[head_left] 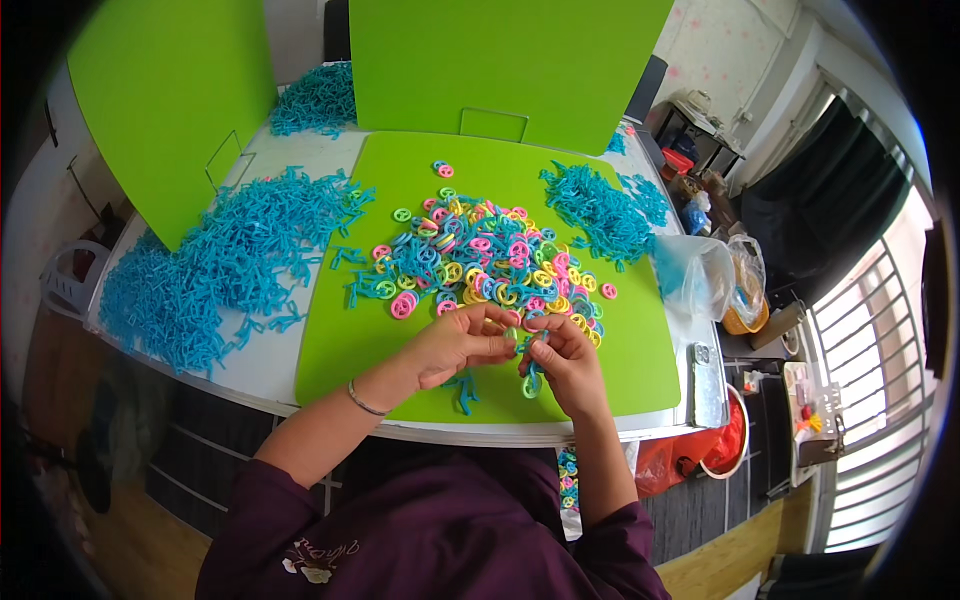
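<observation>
Close together over the front of the green mat, both my hands are closed on small plastic parts. My left hand (458,346) pinches a small green wheel (511,335) between thumb and fingers. My right hand (568,362) grips a small blue plastic piece, mostly hidden by the fingers. Below those fingers hangs another green wheel (530,385). Just beyond lies a heap of pink, yellow, green and blue spoked wheels (480,245). A few loose blue plastic pieces (465,392) lie near the mat's front edge, below my left hand.
The green mat (640,370) covers the middle of a white table. Large piles of blue pieces lie at left (230,260) and right (600,210). Upright green boards (500,70) stand behind. A clear plastic bag (695,275) and a phone-like object (709,385) are at the right edge.
</observation>
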